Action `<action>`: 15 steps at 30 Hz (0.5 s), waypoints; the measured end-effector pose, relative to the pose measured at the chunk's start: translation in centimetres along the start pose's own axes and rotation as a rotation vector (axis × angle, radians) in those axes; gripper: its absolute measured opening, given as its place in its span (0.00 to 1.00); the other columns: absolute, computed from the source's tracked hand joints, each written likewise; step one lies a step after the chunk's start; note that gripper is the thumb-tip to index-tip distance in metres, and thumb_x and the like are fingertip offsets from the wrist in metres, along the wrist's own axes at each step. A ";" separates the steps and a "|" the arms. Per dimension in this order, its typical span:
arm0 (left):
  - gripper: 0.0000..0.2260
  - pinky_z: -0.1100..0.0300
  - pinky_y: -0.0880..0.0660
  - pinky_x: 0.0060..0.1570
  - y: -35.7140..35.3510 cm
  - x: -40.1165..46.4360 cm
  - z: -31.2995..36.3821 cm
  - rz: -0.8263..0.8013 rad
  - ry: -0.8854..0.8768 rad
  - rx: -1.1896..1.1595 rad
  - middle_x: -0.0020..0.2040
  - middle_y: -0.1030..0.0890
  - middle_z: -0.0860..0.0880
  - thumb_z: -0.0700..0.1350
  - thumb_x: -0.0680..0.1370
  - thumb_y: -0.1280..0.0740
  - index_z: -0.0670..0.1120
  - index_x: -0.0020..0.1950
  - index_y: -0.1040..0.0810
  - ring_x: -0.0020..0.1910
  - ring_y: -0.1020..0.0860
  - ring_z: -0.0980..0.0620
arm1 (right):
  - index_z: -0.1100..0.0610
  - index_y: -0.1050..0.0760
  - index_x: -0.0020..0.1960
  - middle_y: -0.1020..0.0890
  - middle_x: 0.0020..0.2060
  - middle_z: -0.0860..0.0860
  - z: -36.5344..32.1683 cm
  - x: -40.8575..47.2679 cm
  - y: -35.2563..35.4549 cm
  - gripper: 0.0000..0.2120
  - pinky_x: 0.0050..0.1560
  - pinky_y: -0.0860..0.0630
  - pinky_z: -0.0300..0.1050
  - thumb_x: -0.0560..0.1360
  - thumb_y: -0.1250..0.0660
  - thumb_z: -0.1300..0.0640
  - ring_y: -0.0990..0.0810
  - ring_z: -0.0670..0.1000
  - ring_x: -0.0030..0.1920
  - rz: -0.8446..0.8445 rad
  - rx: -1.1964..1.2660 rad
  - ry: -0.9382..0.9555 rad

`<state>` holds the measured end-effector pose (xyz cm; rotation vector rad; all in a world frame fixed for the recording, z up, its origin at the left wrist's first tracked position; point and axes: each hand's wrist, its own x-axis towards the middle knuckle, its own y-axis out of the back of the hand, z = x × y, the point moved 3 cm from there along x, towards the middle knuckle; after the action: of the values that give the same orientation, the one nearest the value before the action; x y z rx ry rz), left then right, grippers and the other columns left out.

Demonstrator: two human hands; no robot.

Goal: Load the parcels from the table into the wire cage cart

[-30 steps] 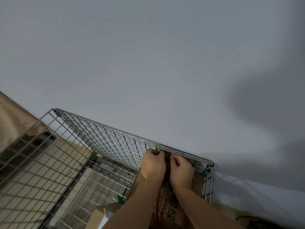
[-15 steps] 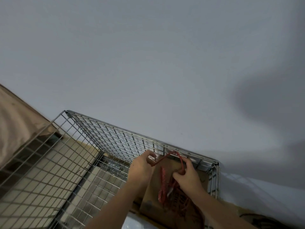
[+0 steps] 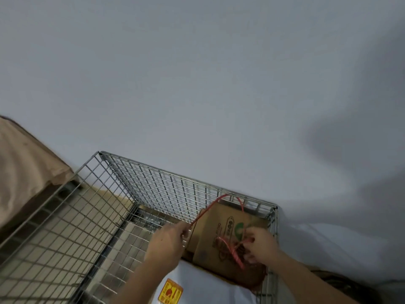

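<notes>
The wire cage cart (image 3: 153, 172) stands against the wall, seen from above. A brown cardboard parcel (image 3: 221, 233) with green and red print leans in its far right corner. A red strap (image 3: 210, 207) loops over the parcel's top. My left hand (image 3: 168, 244) pinches one end of that strap at the parcel's left edge. My right hand (image 3: 260, 246) grips the strap's tangled part on the parcel's face. A white parcel (image 3: 203, 286) with a yellow and red sticker lies in front of the cardboard one.
A plain grey wall (image 3: 197, 84) fills the upper view. A tan cloth-covered surface (image 3: 19, 163) lies left of the cart. The cart's left part shows bare wire floor (image 3: 72, 249).
Both hands dropped from the cage's top rim and moved apart. The cardboard parcel sank lower into the corner, and the red strap came loose into a long loop.
</notes>
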<state>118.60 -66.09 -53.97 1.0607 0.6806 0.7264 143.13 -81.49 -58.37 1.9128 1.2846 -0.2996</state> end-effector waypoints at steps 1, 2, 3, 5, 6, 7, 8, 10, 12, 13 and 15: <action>0.12 0.63 0.28 0.37 0.3 -1.1 -0.4 0.019 0.005 0.011 0.39 0.25 0.58 0.41 0.80 0.36 0.59 0.45 0.30 0.38 0.26 0.60 | 0.57 0.23 0.61 0.16 0.47 0.54 0.0 -0.7 0.0 0.10 0.30 0.16 0.47 0.82 0.36 0.64 0.14 0.53 0.31 0.009 -0.032 -0.004; 0.12 0.63 0.30 0.37 0.6 -2.2 -0.9 0.037 0.008 0.022 0.38 0.26 0.58 0.41 0.81 0.37 0.59 0.45 0.31 0.38 0.27 0.60 | 0.58 0.23 0.62 0.16 0.46 0.55 -0.1 -1.5 0.0 0.09 0.29 0.18 0.45 0.84 0.38 0.61 0.14 0.53 0.30 0.022 -0.032 -0.008; 0.12 0.62 0.31 0.38 1.0 -3.4 -1.4 0.051 0.009 0.029 0.37 0.26 0.58 0.41 0.81 0.37 0.59 0.45 0.31 0.39 0.27 0.59 | 0.57 0.24 0.61 0.16 0.45 0.55 -0.2 -2.3 0.2 0.09 0.28 0.18 0.44 0.85 0.39 0.59 0.14 0.53 0.30 0.044 -0.014 -0.012; 0.12 0.60 0.29 0.41 1.5 -6.0 -2.5 0.056 0.011 0.026 0.38 0.25 0.58 0.41 0.80 0.38 0.60 0.45 0.31 0.39 0.27 0.58 | 0.57 0.24 0.58 0.16 0.43 0.56 -0.4 -4.1 0.7 0.08 0.31 0.18 0.46 0.85 0.40 0.56 0.14 0.54 0.31 0.110 0.048 -0.004; 0.13 0.59 0.29 0.42 1.8 -7.4 -2.9 0.061 0.008 0.017 0.37 0.25 0.58 0.41 0.79 0.38 0.60 0.45 0.31 0.39 0.27 0.58 | 0.57 0.24 0.56 0.16 0.42 0.57 -0.6 -4.9 1.0 0.08 0.32 0.18 0.47 0.85 0.40 0.55 0.14 0.54 0.31 0.144 0.090 0.006; 0.13 0.59 0.29 0.41 2.0 -8.7 -3.2 0.065 0.005 0.002 0.36 0.26 0.58 0.40 0.79 0.38 0.60 0.45 0.31 0.38 0.28 0.59 | 0.57 0.24 0.54 0.15 0.41 0.58 -0.7 -5.8 1.3 0.08 0.32 0.19 0.47 0.85 0.40 0.55 0.15 0.54 0.30 0.176 0.134 0.015; 0.13 0.60 0.29 0.40 2.1 -9.9 -3.3 0.072 0.011 -0.023 0.35 0.27 0.58 0.40 0.78 0.37 0.59 0.45 0.30 0.37 0.28 0.59 | 0.57 0.23 0.53 0.15 0.40 0.58 -0.9 -6.6 1.6 0.09 0.32 0.20 0.47 0.85 0.40 0.55 0.15 0.55 0.30 0.205 0.176 0.023; 0.13 0.58 0.30 0.34 2.5 -12.1 -3.2 0.135 0.007 -0.092 0.31 0.29 0.57 0.38 0.77 0.35 0.57 0.42 0.28 0.32 0.29 0.58 | 0.58 0.23 0.51 0.15 0.37 0.58 -1.3 -8.4 2.1 0.09 0.30 0.22 0.46 0.85 0.39 0.55 0.17 0.55 0.29 0.245 0.237 0.041; 0.10 0.60 0.34 0.26 3.2 -13.9 -2.7 0.199 -0.038 -0.150 0.25 0.33 0.55 0.40 0.74 0.36 0.56 0.40 0.31 0.25 0.33 0.55 | 0.57 0.22 0.51 0.16 0.34 0.56 -1.6 -10.1 2.3 0.09 0.27 0.26 0.44 0.85 0.39 0.57 0.19 0.53 0.27 0.260 0.265 0.069; 0.09 0.65 0.39 0.24 3.4 -14.8 -2.5 0.223 -0.108 -0.134 0.23 0.36 0.54 0.41 0.72 0.35 0.55 0.39 0.32 0.22 0.37 0.55 | 0.56 0.22 0.51 0.17 0.33 0.56 -1.8 -10.9 2.4 0.08 0.26 0.27 0.44 0.85 0.39 0.57 0.21 0.53 0.26 0.263 0.276 0.086; 0.19 0.73 0.48 0.26 3.5 -16.2 -2.7 0.197 -0.172 -0.076 0.23 0.41 0.55 0.35 0.62 0.22 0.54 0.34 0.28 0.21 0.43 0.58 | 0.57 0.22 0.51 0.17 0.31 0.55 -2.1 -12.5 2.6 0.09 0.24 0.28 0.43 0.85 0.39 0.57 0.21 0.52 0.25 0.271 0.296 0.131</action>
<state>106.28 -76.57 -49.31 1.1163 0.4015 0.8129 139.20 -88.84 -48.50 2.3638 1.0913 -0.2373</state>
